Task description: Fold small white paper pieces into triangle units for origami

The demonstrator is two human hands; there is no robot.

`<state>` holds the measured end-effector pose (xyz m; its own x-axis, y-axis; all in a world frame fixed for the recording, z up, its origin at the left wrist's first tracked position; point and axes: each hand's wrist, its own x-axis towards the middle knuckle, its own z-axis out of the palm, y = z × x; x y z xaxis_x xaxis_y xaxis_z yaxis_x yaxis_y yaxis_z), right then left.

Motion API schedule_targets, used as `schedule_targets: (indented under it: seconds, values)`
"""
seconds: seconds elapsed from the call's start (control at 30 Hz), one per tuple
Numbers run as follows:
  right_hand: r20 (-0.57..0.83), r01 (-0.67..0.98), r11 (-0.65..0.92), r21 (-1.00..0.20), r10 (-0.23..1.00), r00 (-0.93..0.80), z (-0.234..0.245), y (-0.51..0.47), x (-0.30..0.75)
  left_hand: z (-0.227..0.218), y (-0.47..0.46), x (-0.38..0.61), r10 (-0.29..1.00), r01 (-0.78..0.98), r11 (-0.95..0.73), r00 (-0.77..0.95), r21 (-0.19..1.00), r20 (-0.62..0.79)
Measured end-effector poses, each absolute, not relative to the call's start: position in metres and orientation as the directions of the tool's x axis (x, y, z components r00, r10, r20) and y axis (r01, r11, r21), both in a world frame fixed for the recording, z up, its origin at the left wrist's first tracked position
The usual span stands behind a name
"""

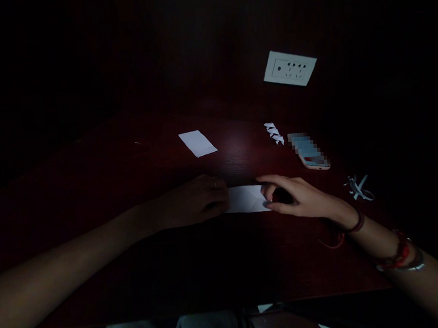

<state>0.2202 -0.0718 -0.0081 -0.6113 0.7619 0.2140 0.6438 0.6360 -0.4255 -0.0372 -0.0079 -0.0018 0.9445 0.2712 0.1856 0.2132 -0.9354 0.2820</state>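
A white rectangle of paper (246,199) lies on the dark red table in front of me, its long side running left to right. My left hand (206,200) is closed at the paper's left end, with the fingertips in shadow. At the right end, my right hand (297,195) has its thumb and bent fingers closed on the edge, while the index finger arches above it. Faint crease-like shading shows on the sheet near the right fingers.
Beyond my hands lies another white paper piece (198,143). Small folded paper pieces (274,133) sit beside a phone (311,151), and thin paper strips (359,189) lie farther right. A socket plate (290,68) is on the wall. The table's front edge (200,314) runs above my knees.
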Motion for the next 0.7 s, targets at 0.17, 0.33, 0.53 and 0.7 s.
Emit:
schedule_targets:
  seconds: [0.17,0.33,0.53,0.7]
  values:
    - [0.274,0.727,0.606,-0.322,0.795,-0.541,-0.011,-0.067,0.217,-0.011,-0.017,-0.031,0.271,0.204,-0.934,0.939,0.293,0.211]
    - [0.341,0.771,0.524,-0.362,0.844,-0.414,-0.013,-0.065,0.211,-0.026,-0.018,-0.025,0.433,0.340,-0.887,0.847,0.311,0.308]
    - [0.337,0.741,0.315,-0.593,0.933,-0.127,-0.015,-0.069,0.195,-0.038,-0.017,-0.017,0.594,0.481,-0.786,0.762,0.387,0.258]
    - [0.307,0.627,0.274,-0.730,0.950,-0.057,-0.020,-0.065,0.185,-0.039,-0.021,-0.010,0.658,0.545,-0.744,0.699,0.386,0.281]
